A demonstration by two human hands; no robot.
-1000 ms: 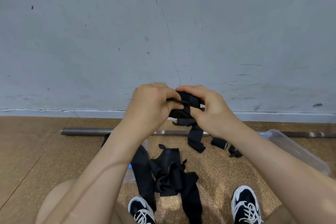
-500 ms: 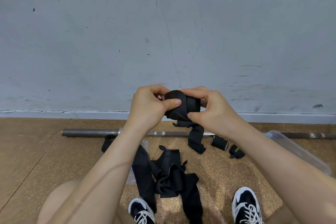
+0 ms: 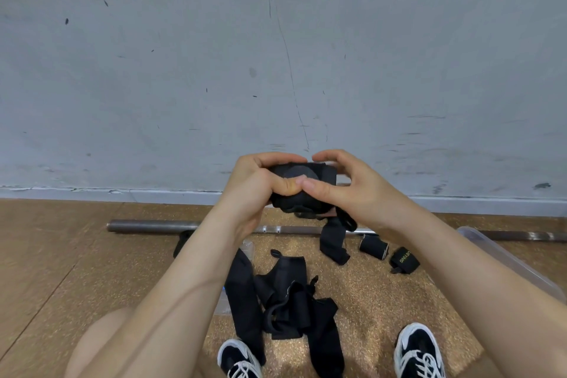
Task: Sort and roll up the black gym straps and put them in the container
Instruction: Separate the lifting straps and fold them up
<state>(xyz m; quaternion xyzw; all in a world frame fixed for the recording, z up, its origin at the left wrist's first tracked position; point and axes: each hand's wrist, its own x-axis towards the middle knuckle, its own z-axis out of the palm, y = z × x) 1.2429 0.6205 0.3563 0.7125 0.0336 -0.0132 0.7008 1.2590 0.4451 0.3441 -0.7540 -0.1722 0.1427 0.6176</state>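
Grey wall [image 3: 276,55], brown floor [image 3: 61,255], bar [image 3: 153,226] lying along the wall base. L hand [image 3: 257,190] and R hand [image 3: 352,190] are both gripping a part-rolled strap [image 3: 310,172] held above the floor, thumbs meeting on its front, tail hanging down. Loose straps [image 3: 285,301] are lying piled by the shoes [image 3: 418,353]. Two rolls [image 3: 372,247] are sitting near the container [image 3: 503,258], at R.

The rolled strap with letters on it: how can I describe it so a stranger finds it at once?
Find the long metal bar lying on the floor along the wall. Just before it, right of the middle, near the clear container, lie a plain roll and, on its right, the lettered roll. Only this one bears yellow letters.
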